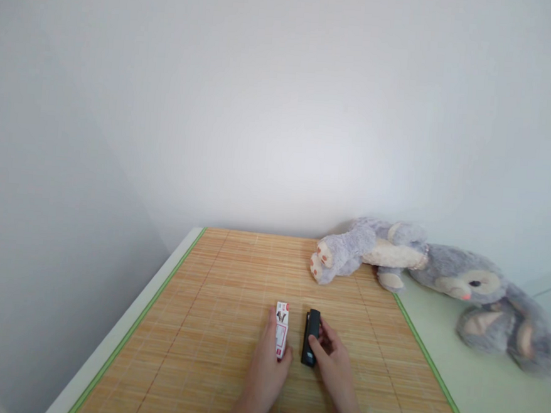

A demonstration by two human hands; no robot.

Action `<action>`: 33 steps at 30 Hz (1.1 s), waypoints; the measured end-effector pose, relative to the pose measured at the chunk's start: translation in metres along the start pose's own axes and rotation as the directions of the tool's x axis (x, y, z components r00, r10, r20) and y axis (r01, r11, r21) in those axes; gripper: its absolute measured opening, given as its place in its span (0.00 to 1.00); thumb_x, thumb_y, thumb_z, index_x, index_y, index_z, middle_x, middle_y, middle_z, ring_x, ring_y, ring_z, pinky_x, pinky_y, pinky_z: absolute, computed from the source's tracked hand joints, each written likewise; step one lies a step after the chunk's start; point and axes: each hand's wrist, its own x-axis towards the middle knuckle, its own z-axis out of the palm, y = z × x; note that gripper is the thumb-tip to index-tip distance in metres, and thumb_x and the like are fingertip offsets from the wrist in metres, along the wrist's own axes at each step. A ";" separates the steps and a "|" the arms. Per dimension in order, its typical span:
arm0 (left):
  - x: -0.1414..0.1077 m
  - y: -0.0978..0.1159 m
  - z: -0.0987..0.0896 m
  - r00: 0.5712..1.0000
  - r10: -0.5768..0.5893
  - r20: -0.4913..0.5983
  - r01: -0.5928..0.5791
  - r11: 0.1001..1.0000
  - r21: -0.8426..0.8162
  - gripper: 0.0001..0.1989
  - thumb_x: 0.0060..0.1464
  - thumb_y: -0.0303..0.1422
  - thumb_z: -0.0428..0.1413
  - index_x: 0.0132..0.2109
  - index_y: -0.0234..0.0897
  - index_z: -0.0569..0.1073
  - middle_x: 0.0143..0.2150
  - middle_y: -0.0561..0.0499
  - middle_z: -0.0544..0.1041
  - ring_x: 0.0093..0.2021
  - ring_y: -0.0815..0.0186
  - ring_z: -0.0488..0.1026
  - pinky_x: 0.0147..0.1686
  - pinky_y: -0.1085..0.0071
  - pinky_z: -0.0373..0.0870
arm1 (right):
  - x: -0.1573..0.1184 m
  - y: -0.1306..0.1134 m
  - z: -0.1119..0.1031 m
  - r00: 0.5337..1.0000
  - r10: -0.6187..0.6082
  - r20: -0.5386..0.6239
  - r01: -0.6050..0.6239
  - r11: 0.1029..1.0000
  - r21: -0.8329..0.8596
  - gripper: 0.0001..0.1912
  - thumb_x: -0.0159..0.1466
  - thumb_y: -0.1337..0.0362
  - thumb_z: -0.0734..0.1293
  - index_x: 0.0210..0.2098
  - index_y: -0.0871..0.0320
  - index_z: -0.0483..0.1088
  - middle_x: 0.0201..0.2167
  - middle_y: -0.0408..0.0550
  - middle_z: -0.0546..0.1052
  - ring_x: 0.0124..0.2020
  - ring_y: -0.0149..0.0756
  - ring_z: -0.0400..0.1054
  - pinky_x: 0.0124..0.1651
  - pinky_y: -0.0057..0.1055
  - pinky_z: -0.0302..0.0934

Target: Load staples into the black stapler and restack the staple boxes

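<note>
My left hand [268, 363] is closed around a small white box [280, 333] with pink and black print, fingers along its left side and thumb at its near end. To the right of the box, a black stapler [311, 338] points away from me on the mat. My right hand [335, 358] grips the stapler from its right side, thumb on top and fingers along the far right edge. A narrow gap of mat separates the box and the stapler. The undersides of both things are hidden.
A bamboo mat [231, 304] with green edging covers most of the pale table [502, 398]. Across the back right corner lies a grey plush rabbit [395, 252], its feet on the mat and its head beyond the edging. A white wall [282, 106] rises behind.
</note>
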 end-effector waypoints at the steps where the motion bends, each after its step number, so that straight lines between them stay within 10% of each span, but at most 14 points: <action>1: -0.002 -0.002 -0.001 1.000 0.022 -0.007 -0.021 0.999 0.023 0.43 0.60 0.28 0.51 0.77 0.39 0.40 0.78 0.47 0.47 0.77 0.58 0.46 0.74 0.55 0.52 | 0.002 0.000 -0.006 1.000 0.008 0.019 -0.008 1.000 -0.002 0.36 0.56 0.49 0.74 0.60 0.58 0.73 0.38 0.48 0.80 0.37 0.41 0.73 0.42 0.38 0.72; 13: 0.057 -0.030 -0.052 0.983 0.041 -0.179 -0.028 0.997 0.073 0.31 0.67 0.35 0.46 0.75 0.39 0.51 0.75 0.45 0.58 0.75 0.61 0.53 0.73 0.58 0.54 | 0.005 -0.002 -0.012 0.992 0.018 0.126 -0.019 1.000 0.009 0.36 0.59 0.48 0.73 0.62 0.59 0.72 0.39 0.48 0.80 0.39 0.42 0.73 0.45 0.38 0.71; 22: -0.020 -0.033 -0.063 0.976 0.142 -0.165 -0.078 0.937 0.342 0.21 0.69 0.34 0.46 0.64 0.46 0.69 0.67 0.48 0.68 0.68 0.55 0.63 0.68 0.51 0.63 | 0.005 0.004 -0.012 0.992 0.059 0.115 -0.063 0.998 0.029 0.38 0.58 0.48 0.73 0.64 0.58 0.69 0.39 0.47 0.78 0.40 0.41 0.73 0.44 0.36 0.71; 33: 0.013 -0.007 -0.061 0.960 0.242 -0.138 -0.142 0.852 0.504 0.15 0.68 0.37 0.50 0.54 0.46 0.77 0.56 0.48 0.76 0.57 0.55 0.70 0.61 0.53 0.65 | -0.003 0.000 0.009 0.998 -0.048 -0.031 0.039 0.967 -0.251 0.38 0.57 0.45 0.72 0.61 0.57 0.68 0.51 0.54 0.78 0.49 0.49 0.73 0.55 0.43 0.67</action>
